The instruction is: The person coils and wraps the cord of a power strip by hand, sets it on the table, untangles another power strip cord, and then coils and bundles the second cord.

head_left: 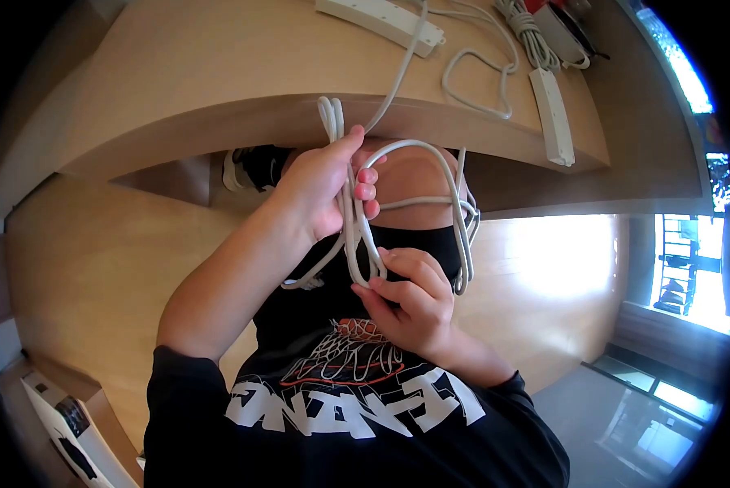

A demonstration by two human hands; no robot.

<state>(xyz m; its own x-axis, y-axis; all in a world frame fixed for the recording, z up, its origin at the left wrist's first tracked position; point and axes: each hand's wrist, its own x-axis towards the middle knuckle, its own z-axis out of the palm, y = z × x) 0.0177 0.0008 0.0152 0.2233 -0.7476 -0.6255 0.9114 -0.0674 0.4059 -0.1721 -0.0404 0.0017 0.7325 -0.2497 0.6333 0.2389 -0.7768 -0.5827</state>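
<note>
A white power cord [350, 207] is folded into several long loops. My left hand [324, 183] is closed around the middle of these loops, and their upper bends stick out above the thumb. At the lower bend, my right hand [414, 305] pinches the cord between thumb and fingers. Loose cord hangs in curves over my lap and right thigh. One stretch of it runs up onto the desk toward a white power strip [381, 23] near the top edge of view.
The wooden desk [219, 69] has a curved front edge just beyond my hands. At its right lie a second power strip [552, 118] and a bundled cord [529, 34]. A loose cord loop [483, 53] lies between the strips. Bright windows [690, 268] are at the far right.
</note>
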